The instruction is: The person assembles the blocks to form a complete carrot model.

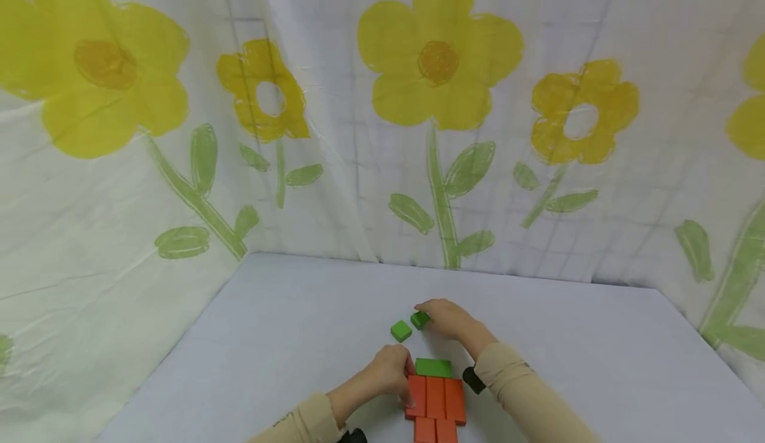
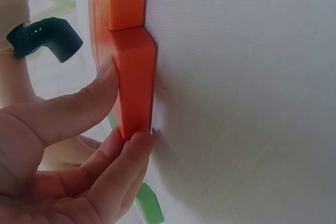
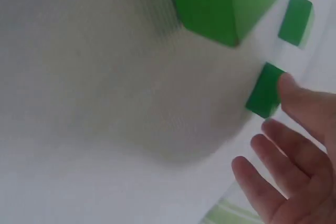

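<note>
My left hand [image 1: 390,371] pinches the outer left orange block [image 1: 416,393] of a flat group; in the left wrist view its thumb lies along the near edge of that block [image 2: 137,85] and its fingertips touch the end. Farther back, my right hand [image 1: 449,320] holds a small green block [image 1: 420,320]. In the right wrist view this block [image 3: 264,92] sits between thumb and index finger, the other fingers spread apart from it. A second small green block [image 1: 401,331] lies just left of it. Touching the far end of the orange group is a larger green block [image 1: 433,368].
More orange blocks [image 1: 445,400] lie side by side, running toward the near edge of the view. All rest on a white table [image 1: 287,337]. A white curtain [image 1: 335,184] with yellow flowers hangs behind it. Dark bands [image 1: 474,380] circle the wrists.
</note>
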A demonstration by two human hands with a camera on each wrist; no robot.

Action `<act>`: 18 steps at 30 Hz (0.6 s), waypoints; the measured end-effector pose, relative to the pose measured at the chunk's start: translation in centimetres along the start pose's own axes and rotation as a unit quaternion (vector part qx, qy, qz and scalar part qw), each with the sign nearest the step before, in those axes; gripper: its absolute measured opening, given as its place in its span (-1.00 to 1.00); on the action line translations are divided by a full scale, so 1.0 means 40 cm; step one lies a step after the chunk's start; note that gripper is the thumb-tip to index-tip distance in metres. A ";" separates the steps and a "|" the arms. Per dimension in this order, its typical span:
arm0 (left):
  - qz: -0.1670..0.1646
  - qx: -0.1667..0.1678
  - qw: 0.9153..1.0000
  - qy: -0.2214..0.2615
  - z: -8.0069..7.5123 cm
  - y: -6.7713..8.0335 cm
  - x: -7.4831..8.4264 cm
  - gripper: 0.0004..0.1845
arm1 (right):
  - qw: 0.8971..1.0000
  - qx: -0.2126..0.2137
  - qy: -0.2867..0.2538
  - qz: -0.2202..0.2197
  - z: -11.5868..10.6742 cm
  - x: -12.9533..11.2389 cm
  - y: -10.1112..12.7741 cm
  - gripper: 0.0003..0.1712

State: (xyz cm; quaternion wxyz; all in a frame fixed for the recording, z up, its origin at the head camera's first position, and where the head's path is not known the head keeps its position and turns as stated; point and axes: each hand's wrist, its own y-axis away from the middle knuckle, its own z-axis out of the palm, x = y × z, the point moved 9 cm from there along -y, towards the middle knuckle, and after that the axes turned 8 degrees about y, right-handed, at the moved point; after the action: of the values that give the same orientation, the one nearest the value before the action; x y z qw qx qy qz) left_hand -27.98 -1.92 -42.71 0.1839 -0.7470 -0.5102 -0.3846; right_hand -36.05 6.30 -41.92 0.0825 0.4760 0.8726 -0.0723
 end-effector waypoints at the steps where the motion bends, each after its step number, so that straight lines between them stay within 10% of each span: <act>1: -0.001 -0.001 1.000 0.002 0.001 0.000 0.000 -0.65 | 1.000 0.000 0.005 0.010 0.006 0.001 -0.005 -0.67; 18: -0.015 -0.003 1.000 0.013 0.003 -0.003 -0.007 -0.64 | 0.998 0.004 -0.042 0.056 -0.015 0.031 0.009 -0.74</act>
State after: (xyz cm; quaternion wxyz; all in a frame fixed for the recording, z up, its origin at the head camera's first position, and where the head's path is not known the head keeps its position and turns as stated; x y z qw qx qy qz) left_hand -28.09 -1.97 -43.01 0.1825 -0.7349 -0.5173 -0.3988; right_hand -36.46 7.62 -41.60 0.1209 0.5212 0.8400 -0.0905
